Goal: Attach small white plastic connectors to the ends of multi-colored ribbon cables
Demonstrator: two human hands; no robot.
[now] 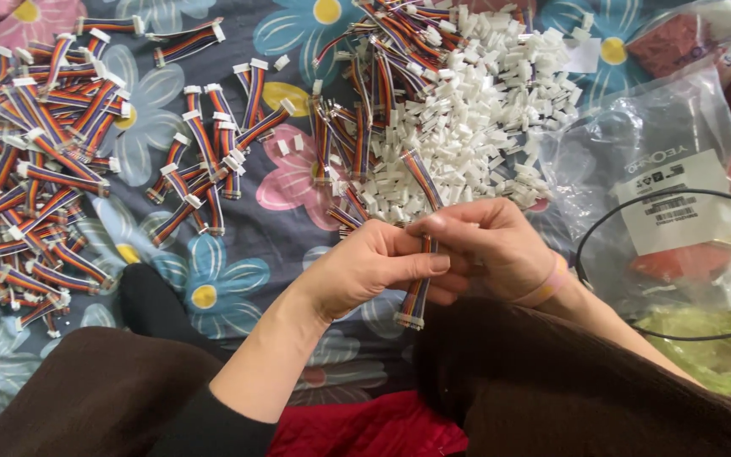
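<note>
Left hand [374, 267] and right hand [488, 245] pinching one ribbon cable [416, 296], white connectors [484, 110] heaped beyond (finished cables [35, 152] left)

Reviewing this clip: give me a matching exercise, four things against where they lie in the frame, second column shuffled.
Things:
1. ribbon cable held by the left hand and right hand
2. heap of white connectors
3. spread of finished cables
4. clear plastic bag with a white label

Places:
A. far left, on the flowered cloth
B. right side, under a black cord
C. centre, between both hands
D. top centre, just beyond the hands

Pairs: 1-C, 2-D, 3-A, 4-B
</note>
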